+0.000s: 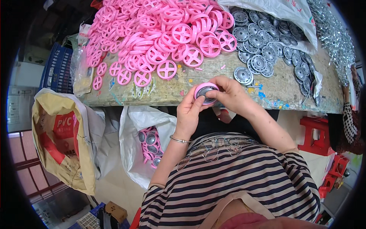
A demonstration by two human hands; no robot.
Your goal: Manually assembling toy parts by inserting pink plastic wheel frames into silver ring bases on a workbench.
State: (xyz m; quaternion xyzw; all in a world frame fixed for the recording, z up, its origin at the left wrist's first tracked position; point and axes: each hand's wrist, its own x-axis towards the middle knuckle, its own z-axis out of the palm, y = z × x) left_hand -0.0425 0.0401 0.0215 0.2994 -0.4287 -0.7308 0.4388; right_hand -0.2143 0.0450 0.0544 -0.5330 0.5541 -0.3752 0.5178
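"1 pink wheel [206,84]: where is it sitting?"
"Between left hand [188,114] and right hand [231,92], by the near edge of the bench [133,100], grey disc [203,91] facing up inside it."
"Grip?"
"Both are pinching its rim, thumbs resting on the disc; neither is lying nearer."

We saw a worn table [167,91], pale floor [122,198] below it, a red stool [313,123] near its right end and blue crates [57,68] to its left.
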